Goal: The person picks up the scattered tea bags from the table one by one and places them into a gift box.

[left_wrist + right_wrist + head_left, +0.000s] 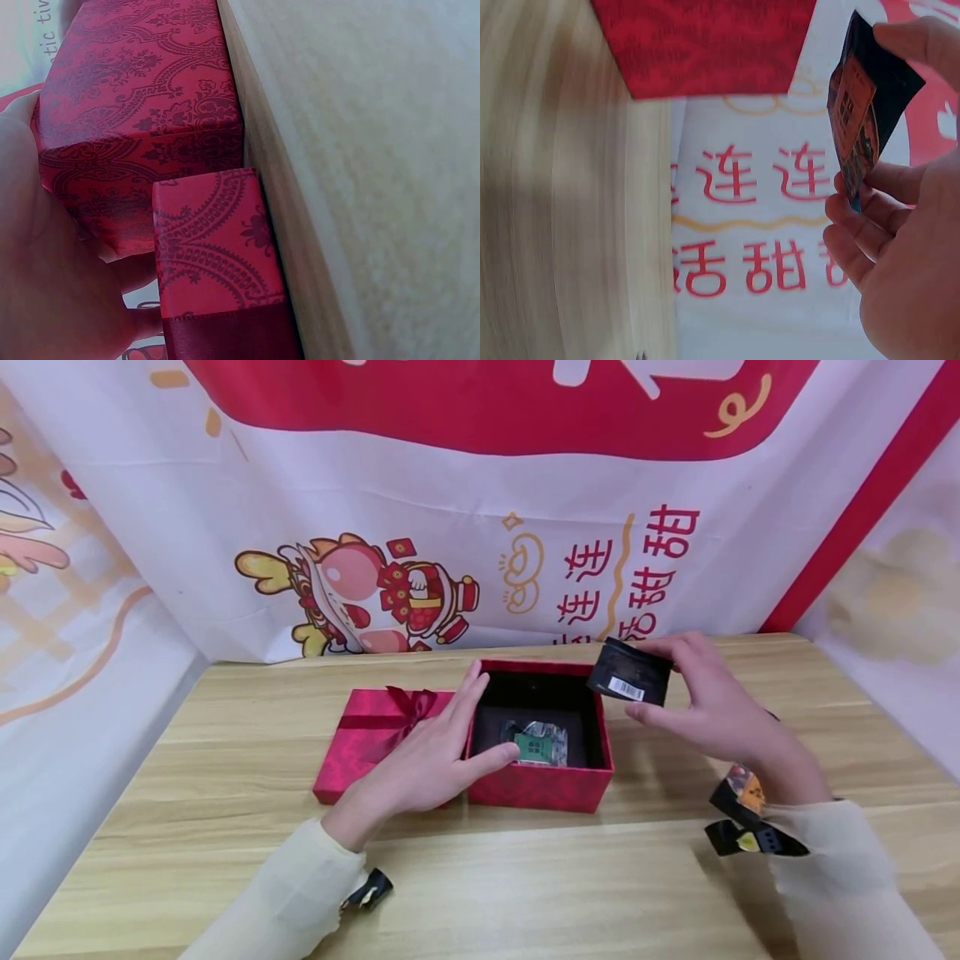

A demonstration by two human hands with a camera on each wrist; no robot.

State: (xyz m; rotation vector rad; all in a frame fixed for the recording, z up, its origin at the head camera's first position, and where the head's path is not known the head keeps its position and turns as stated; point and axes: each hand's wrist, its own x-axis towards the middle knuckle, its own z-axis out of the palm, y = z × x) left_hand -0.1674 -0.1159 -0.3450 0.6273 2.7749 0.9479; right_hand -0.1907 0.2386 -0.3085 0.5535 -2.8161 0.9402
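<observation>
A red patterned box (543, 787) stands without its lid on the wooden table. Inside lies a small clear-wrapped packet with a green label (534, 747). My left hand (431, 756) rests against the box's left wall, fingers straight, thumb reaching over the front rim. Between thumb and fingers, my right hand (705, 702) pinches a small flat black packet (632, 672) above the box's right rim. It bears a white barcode label; orange print shows on its other side in the right wrist view. The red lid (356, 743), with a dark red bow, lies left of the box, partly behind my left hand.
Below my right forearm are a black-and-orange packet (750, 792) and a black piece with yellow (752, 838), both partly covered. A white-and-red printed cloth (450, 485) hangs behind the table (225, 793).
</observation>
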